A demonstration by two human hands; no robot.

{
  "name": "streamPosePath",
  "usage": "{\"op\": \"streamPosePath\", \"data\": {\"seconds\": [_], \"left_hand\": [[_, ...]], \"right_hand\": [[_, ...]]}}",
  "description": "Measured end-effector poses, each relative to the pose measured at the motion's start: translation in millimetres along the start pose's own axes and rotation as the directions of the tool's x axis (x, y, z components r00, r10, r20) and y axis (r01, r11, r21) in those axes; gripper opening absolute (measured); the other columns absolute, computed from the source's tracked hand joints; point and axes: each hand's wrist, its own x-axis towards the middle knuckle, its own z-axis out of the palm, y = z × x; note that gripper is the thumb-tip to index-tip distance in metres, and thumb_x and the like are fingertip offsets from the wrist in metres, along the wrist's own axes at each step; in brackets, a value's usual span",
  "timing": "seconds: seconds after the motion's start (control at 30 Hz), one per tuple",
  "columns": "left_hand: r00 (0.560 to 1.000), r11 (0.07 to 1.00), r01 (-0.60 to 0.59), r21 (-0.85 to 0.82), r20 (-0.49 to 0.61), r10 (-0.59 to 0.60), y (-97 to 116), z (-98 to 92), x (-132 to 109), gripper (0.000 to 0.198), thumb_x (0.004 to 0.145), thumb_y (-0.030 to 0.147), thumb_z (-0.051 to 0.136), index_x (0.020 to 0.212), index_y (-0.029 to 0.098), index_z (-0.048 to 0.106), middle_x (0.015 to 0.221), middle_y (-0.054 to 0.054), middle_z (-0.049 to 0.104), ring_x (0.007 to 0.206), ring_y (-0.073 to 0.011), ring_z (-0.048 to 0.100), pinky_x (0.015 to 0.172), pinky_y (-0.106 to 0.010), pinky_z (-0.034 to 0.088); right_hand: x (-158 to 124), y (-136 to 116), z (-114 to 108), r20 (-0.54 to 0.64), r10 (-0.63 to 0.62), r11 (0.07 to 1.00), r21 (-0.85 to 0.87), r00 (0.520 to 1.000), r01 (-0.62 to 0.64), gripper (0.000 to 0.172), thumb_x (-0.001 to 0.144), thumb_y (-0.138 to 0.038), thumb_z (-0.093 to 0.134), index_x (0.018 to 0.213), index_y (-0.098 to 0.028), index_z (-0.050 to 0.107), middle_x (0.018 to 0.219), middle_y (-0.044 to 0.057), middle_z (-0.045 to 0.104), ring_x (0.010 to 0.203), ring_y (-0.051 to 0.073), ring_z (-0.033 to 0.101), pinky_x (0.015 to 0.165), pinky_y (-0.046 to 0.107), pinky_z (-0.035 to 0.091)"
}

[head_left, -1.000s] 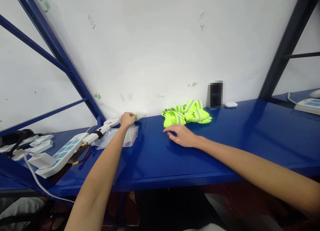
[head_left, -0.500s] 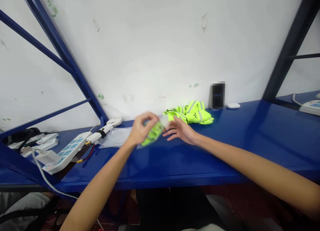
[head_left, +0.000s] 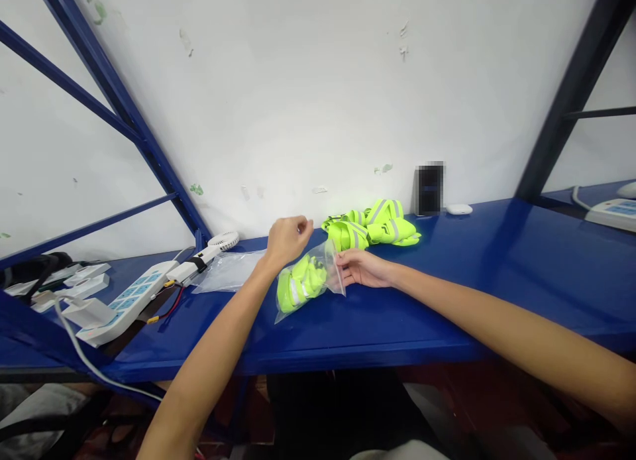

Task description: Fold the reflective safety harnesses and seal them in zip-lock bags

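Note:
A clear plastic bag (head_left: 304,285) with a folded neon-yellow reflective band inside lies on the blue shelf (head_left: 447,301). My right hand (head_left: 360,268) pinches the bag's open end at its right side. My left hand (head_left: 288,239) hovers just above the bag's upper left, fingers curled with thumb and forefinger together; nothing shows in them. A pile of loose neon-yellow reflective bands (head_left: 370,227) sits against the wall behind my right hand.
Empty clear bags (head_left: 229,271) lie to the left, next to a small white fan (head_left: 209,254) and a white power strip (head_left: 122,301) with cables. A dark blurred box (head_left: 428,188) and a white puck (head_left: 458,209) stand at the back right. Blue frame struts cross the left.
My left hand brought the filled bag from the back left to the shelf's middle and let go of it. My right hand has closed on the bag's open end.

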Motion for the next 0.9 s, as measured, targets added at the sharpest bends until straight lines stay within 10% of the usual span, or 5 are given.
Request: {"op": "streamPosePath", "data": {"seconds": [0.13,0.27,0.47,0.63,0.9], "left_hand": [[0.997,0.980,0.009,-0.199,-0.080,-0.025,33,-8.6,5,0.044,0.094,0.042,0.037,0.063,0.016,0.054,0.057,0.000,0.052,0.055,-0.0123,0.047,0.058,-0.026,0.033],[0.976,0.990,-0.139,-0.012,0.165,0.139,49,0.7,-12,0.046,0.093,0.044,0.040,0.060,0.016,0.055,0.063,-0.001,0.052,0.065,-0.0145,0.047,0.064,-0.028,0.032],[0.959,0.989,-0.121,0.087,0.266,0.094,29,23.5,-28,0.047,0.092,0.044,0.041,0.055,0.016,0.051,0.062,-0.002,0.048,0.063,-0.0143,0.043,0.062,-0.029,0.028],[0.938,0.996,0.021,-0.091,0.346,0.012,22,33.2,-31,0.049,0.089,0.044,0.046,0.048,0.017,0.042,0.049,0.003,0.031,0.052,-0.0098,0.027,0.054,-0.029,0.020],[0.953,0.885,0.224,-0.409,0.282,-0.111,3,41.7,-30,0.035,0.086,0.047,0.052,0.069,0.017,0.048,0.056,0.004,0.045,0.051,-0.0086,0.037,0.051,-0.022,0.028]], "right_hand": [[1,0,2,-0.043,-0.050,0.999,-0.009,0.998,0.050,0.013,0.083,-0.024,0.067,0.088,-0.013,0.062,0.089,0.009,0.072,0.082,0.019,0.071,0.080,0.034,0.058],[6,7,0,-0.066,-0.097,0.994,-0.048,0.993,0.094,0.021,0.084,-0.034,0.070,0.090,-0.014,0.065,0.084,0.007,0.071,0.078,0.017,0.070,0.077,0.032,0.058],[7,9,-4,-0.022,-0.180,0.956,-0.240,0.983,0.170,0.032,0.073,-0.036,0.080,0.093,-0.013,0.070,0.091,0.005,0.070,0.086,0.017,0.068,0.081,0.033,0.058],[2,4,-1,-0.042,-0.197,0.904,-0.395,0.980,0.164,0.031,0.072,-0.037,0.078,0.091,-0.013,0.072,0.090,0.004,0.070,0.088,0.019,0.067,0.085,0.036,0.056],[10,7,-4,-0.093,-0.153,0.956,-0.264,0.984,0.124,0.025,0.089,-0.035,0.055,0.086,-0.014,0.067,0.084,0.006,0.068,0.074,0.017,0.069,0.071,0.031,0.059]]}}
